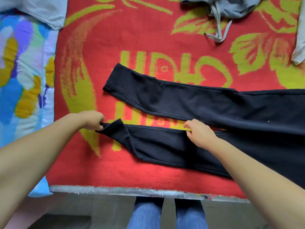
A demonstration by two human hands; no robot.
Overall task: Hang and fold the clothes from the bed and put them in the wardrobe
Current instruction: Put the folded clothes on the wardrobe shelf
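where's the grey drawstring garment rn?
Head view, top right: the grey drawstring garment lies on the red blanket, beyond the black trousers, its strings trailing toward them.

Red and yellow-green blanket [102, 52], floral quilt [24, 71] beside it, grey floor [74, 207]

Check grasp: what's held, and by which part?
Black trousers. Left hand pinches the near leg's hem end; right hand grips that leg's upper edge, mid-length.

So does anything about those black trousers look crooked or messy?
Yes: the near leg's cuff is folded back where the left hand pinches it, and the two legs of the black trousers lie splayed apart, not stacked. The right hand grips the near leg's edge.
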